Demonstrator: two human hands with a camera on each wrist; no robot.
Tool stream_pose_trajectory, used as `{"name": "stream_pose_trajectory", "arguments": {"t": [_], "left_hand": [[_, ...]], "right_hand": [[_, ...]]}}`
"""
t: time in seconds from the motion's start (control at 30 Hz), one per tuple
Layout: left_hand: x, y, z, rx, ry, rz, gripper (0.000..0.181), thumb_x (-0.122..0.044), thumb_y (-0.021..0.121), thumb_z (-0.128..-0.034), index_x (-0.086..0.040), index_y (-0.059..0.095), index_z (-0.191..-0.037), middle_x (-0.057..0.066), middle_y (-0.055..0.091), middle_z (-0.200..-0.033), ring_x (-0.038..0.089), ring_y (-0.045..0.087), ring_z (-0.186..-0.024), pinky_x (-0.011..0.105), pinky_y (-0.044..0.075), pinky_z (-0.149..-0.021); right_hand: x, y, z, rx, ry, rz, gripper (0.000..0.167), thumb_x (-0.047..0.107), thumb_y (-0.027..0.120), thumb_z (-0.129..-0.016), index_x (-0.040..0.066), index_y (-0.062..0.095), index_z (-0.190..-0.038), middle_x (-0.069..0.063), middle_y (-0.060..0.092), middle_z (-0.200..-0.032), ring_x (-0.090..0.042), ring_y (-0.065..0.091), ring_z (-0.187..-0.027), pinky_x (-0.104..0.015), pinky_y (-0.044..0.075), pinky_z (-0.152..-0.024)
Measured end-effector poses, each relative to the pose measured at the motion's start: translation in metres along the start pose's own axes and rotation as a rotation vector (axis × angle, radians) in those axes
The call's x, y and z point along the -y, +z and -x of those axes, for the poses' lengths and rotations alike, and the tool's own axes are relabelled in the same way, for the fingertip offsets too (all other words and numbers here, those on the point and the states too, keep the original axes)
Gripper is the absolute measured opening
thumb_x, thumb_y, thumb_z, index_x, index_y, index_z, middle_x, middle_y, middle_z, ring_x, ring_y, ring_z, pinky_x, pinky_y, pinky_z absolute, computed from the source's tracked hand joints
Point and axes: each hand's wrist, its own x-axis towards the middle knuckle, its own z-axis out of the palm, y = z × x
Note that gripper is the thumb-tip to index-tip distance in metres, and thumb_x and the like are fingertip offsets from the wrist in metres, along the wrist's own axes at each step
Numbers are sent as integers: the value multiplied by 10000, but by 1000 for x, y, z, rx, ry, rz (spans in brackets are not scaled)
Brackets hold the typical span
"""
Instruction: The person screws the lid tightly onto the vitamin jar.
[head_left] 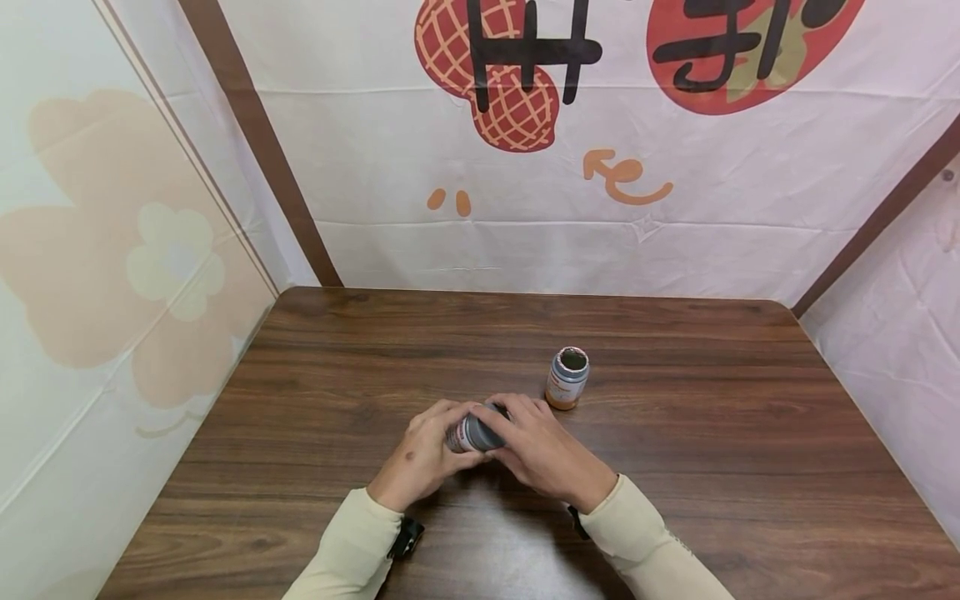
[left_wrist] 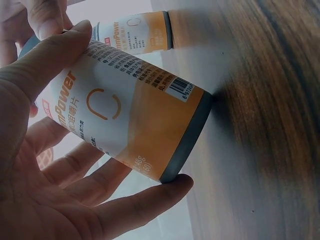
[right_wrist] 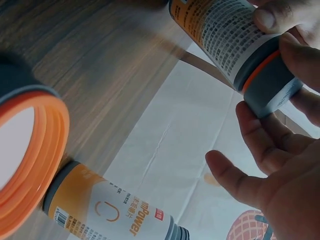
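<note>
The held bottle [left_wrist: 110, 110] was located between the two hands, over the near part of the desk [head_left: 712, 433], in a tilted attitude; whether its base touched the surface could not be told. Its body was gripped by the left hand [head_left: 423, 458], the thumb laid over one side, the other fingers spread around it and one fingertip set at the base. Its grey cap [right_wrist: 270, 85] was pinched by the right hand [head_left: 543, 454], with one finger left free. Key relation noted: the bottle's long axis was slanted across from hand to hand, base toward the left, cap toward the right, so that the cap lay nearer to, and in contact with, the right fingers. An orange ring was seen between cap and neck; full seating could not be confirmed. An uncapped second bottle [head_left: 566, 387] was found upright just beyond the right hand. A loose cap [right_wrist: 52, 130], lined in orange, was recorded in the right wrist view; its support could not be determined.
</note>
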Motion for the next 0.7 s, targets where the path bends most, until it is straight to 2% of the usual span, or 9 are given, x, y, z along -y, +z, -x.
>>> {"name": "stream_pose_trajectory", "arguments": {"t": [0.17,0.43,0.7], "left_hand": [[0,1,1,-8,7,1,547,-121,910,-723,-132,694,-1226,15,656,-1093,179,618,-922,372,523,-788],[0,0,2,0,-5,26,555,-103,907,-723,-124,691,-1233,5,647,-1089,155,611,-915,351,530,-776],[0,0,1,-4,-4,24,595,-97,909,-720,-75,677,-1268,11,653,-1099,154,617,-922,336,530,-782]], "right_hand": [[3,-2,-1,16,12,32,654,149,813,-849,126,498,-1422,-115,561,-1255,-298,571,-1131,-498,447,-944],[4,-2,-3,20,19,60,649,157,815,-845,121,503,-1414,-107,576,-1226,-267,578,-1081,-513,440,-964],[3,0,-1,-4,31,-13,623,179,798,-872,96,503,-1414,-146,557,-1271,-303,569,-1131,-450,470,-954]]}}
